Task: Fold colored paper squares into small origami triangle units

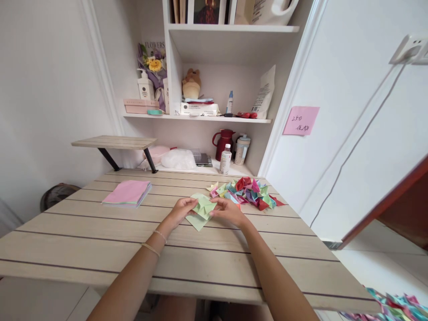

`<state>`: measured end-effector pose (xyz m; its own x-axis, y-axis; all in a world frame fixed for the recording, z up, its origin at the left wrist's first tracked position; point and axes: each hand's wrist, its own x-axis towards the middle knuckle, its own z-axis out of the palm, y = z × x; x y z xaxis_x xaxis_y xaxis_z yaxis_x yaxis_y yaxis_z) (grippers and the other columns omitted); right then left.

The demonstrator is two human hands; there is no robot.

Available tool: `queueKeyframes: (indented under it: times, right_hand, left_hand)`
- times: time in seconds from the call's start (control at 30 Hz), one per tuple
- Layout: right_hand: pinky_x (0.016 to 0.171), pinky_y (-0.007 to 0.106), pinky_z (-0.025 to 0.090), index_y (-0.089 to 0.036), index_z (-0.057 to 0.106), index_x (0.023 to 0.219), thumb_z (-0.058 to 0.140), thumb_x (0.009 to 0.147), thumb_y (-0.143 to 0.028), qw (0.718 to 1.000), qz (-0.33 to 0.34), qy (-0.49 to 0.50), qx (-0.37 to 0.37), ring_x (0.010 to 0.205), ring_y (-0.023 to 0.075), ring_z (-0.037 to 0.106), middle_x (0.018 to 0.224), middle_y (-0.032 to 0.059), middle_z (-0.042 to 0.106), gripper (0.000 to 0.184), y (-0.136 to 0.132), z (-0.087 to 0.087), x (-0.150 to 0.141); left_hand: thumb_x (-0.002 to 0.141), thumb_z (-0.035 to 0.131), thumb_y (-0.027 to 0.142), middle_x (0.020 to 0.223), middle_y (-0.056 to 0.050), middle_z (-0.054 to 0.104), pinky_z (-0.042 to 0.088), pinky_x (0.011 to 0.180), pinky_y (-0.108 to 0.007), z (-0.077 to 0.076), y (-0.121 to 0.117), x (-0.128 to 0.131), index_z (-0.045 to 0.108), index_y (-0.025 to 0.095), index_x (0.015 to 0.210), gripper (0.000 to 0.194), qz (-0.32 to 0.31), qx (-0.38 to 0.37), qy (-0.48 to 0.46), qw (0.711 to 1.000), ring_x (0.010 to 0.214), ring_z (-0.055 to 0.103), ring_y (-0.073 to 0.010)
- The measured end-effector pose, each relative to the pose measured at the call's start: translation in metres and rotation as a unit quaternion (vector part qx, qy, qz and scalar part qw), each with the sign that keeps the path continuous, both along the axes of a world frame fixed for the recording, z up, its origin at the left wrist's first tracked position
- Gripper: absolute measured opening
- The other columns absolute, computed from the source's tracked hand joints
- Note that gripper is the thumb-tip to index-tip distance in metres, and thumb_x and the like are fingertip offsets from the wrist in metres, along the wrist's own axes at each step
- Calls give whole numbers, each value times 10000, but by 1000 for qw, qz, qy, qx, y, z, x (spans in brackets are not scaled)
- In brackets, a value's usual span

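Between my two hands is a light green piece of folded paper (204, 206), with raised points and creases. My left hand (183, 208) pinches its left edge, and my right hand (228, 211) grips its right side with thumb and fingers. Beneath it, a flat light green paper sheet (198, 222) lies on the table, one corner pointing toward me. Just beyond my right hand sits a heap of colourful folded paper pieces (249, 191) in red, pink, green, blue and purple.
A stack of coloured paper (129, 192) lies at the left of the slatted table (214, 258). Behind stand a small raised shelf (113, 141), a white-capped bottle (226, 159), a red jug (223, 143) and a tumbler (242, 150). More folded paper (397, 305) lies at lower right.
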<state>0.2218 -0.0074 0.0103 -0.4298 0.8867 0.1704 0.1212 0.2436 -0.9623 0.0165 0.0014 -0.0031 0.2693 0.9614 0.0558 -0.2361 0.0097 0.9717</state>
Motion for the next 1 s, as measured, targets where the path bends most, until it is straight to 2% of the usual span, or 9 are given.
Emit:
queueKeyframes:
  times: [0.07,0.17,0.27,0.37,0.5,0.67,0.8,0.93,1.0]
  right_hand:
    - [618,273,429,-152,611,934,735,535,-365,1000,0,11,-2,624,144,551,647,-4,600,469,-1,0,-2]
    - [625,270,435,-153,638,788,650,620,-440,999,11,31,-4,665,148,550,714,21,612,333,-2,1,-5]
    - [589,252,417,-149,634,684,625,632,-455,1000,-18,16,4,624,137,530,670,16,598,310,-4,-1,-9]
    - [520,219,372,-162,623,720,694,560,-385,999,-23,-20,12,549,109,486,609,-21,562,283,-5,-3,-12]
    - [523,209,365,-176,593,776,721,525,-299,998,8,-42,35,579,110,482,648,-32,555,307,-8,-5,-16]
    - [560,232,379,-153,583,687,667,607,-353,995,-65,-32,62,604,123,491,651,-14,550,232,-5,-9,-19]
    - [570,247,401,-153,573,726,665,616,-377,994,-93,22,46,631,143,525,679,5,580,266,-1,-12,-18]
    - [545,250,420,-197,490,897,681,615,-361,987,-91,130,9,602,142,547,651,-14,587,378,1,-12,-19]
    - [537,243,420,-206,488,873,685,611,-369,983,-95,155,16,590,133,541,645,-20,577,365,1,-11,-19]
  left_hand:
    - [614,685,363,708,-61,652,456,564,-237,-1,1,1,657,100,782,314,15,6,13,1000,609,580,-144]
    - [621,671,372,681,-42,646,438,517,-220,1,-1,3,647,113,804,318,31,26,40,998,577,571,-138]
    - [625,668,353,620,-25,634,412,505,-206,4,-4,6,644,121,760,270,26,58,71,995,540,554,-126]
    - [625,668,328,558,-12,612,393,509,-201,5,-6,9,635,126,666,208,20,86,96,992,519,535,-118]
    - [631,659,338,546,-16,607,392,509,-205,5,-7,12,625,131,634,210,31,91,108,990,526,536,-122]
    - [658,636,361,597,-21,611,418,509,-207,3,-9,13,607,124,682,240,10,79,100,992,536,548,-118]
    - [628,672,334,702,-49,637,463,563,-238,2,-12,15,576,124,807,292,-14,64,72,995,614,594,-145]
    - [626,672,322,658,-24,634,453,529,-228,1,-9,14,536,144,910,362,13,72,51,996,548,582,-124]
    - [635,656,326,617,-5,620,431,496,-204,1,-6,12,554,146,883,324,41,80,51,995,516,563,-110]
